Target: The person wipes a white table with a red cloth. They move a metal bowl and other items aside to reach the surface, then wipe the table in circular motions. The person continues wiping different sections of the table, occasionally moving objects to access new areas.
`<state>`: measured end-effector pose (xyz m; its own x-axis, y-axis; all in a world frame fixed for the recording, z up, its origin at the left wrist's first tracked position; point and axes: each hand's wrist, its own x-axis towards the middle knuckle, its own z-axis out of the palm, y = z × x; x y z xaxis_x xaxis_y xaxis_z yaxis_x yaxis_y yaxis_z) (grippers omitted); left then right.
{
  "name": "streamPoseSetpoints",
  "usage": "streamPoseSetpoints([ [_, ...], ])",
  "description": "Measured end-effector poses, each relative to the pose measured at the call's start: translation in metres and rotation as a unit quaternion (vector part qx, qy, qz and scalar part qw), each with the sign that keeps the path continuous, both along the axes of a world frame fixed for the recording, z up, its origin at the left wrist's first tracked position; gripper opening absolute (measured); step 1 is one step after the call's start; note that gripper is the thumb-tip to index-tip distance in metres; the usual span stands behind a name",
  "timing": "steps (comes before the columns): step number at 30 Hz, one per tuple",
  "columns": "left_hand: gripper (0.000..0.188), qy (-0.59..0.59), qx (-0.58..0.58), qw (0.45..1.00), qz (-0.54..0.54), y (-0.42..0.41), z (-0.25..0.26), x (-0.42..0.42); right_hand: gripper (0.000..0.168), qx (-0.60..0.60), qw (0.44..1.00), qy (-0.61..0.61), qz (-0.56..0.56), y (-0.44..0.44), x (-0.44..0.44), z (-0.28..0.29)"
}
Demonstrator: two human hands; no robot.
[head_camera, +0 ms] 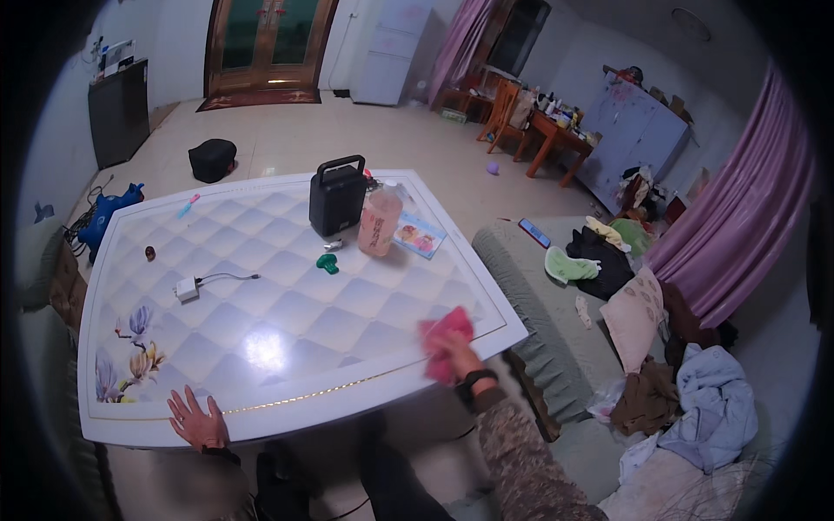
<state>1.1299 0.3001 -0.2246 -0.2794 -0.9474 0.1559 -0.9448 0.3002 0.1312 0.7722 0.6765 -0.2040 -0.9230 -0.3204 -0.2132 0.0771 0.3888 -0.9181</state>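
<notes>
My right hand (460,355) presses a pink cloth (448,325) onto the near right part of a white table (339,417) with a diamond-patterned top; the cloth is slightly blurred. At the table's near left edge, my left hand (197,417) rests palm down, fingers spread, holding nothing. Beyond it lies a white charger plug (187,289) with a short grey cable (228,277). Toward the far side stand a black portable speaker (337,198) with a handle and a clear plastic bottle (380,221) of pinkish liquid. A green toy-like piece (328,263) lies in front of them.
A picture booklet (420,236) lies behind the bottle. Farther left are a small brown object (150,253) and a pink-and-blue item (189,206). Right of the table, a grey-green couch (521,293) bears a phone (534,232), a pillow (635,319) and clothes. A black stool (212,160) stands beyond.
</notes>
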Motion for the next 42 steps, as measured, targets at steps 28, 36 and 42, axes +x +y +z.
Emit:
streamPoseSetpoints([
  [28,0.053,-0.028,-0.032,0.999,-0.024,-0.005,-0.027,-0.004,0.05,0.376,0.892,0.246,0.045,0.093,-0.117,-0.023],
  [36,0.053,-0.013,-0.026,0.999,-0.037,0.0,-0.024,-0.017,0.031,0.354,0.821,0.42,0.154,-0.034,-0.134,-0.039],
  [42,0.052,-0.045,-0.016,0.999,-0.015,-0.005,-0.02,-0.013,0.034,0.155,0.775,0.513,0.335,-0.087,0.04,-0.036],
])
